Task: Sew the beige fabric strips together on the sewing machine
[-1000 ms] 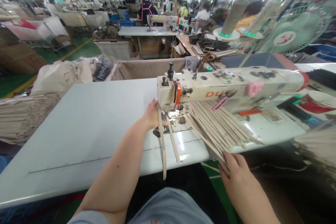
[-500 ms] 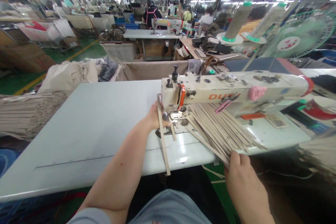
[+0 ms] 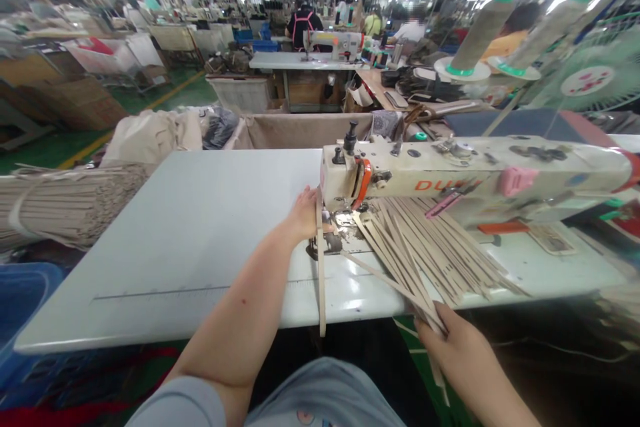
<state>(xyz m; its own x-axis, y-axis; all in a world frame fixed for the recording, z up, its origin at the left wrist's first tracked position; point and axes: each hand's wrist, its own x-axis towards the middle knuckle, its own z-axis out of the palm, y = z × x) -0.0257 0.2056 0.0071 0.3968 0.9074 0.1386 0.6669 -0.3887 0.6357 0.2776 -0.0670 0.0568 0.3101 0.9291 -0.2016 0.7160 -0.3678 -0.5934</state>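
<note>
Beige strips [image 3: 425, 301] lie pinched between the closed fingers of the right hand [image 3: 451, 337] at the front edge of the table [image 3: 210, 213], their long axis slanting away and leftward toward the sewing machine [image 3: 465, 170]. Farther in, the left hand [image 3: 303, 217] rests beside a single strip [image 3: 321, 287], its grip impossible to tell. Beyond, a co-worker [image 3: 304, 27] appears behind another machine [image 3: 340, 45].

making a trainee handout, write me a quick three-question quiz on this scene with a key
1. What does the right hand hold?
2. True or false: the left hand is beside the needle end of the sewing machine.
3. As the person sees it, the fanned-out strips lie: a) left of the left hand, b) right of the left hand, c) on top of the machine.

Key: 1. Narrow pale strips; 2. True; 3. b
</note>
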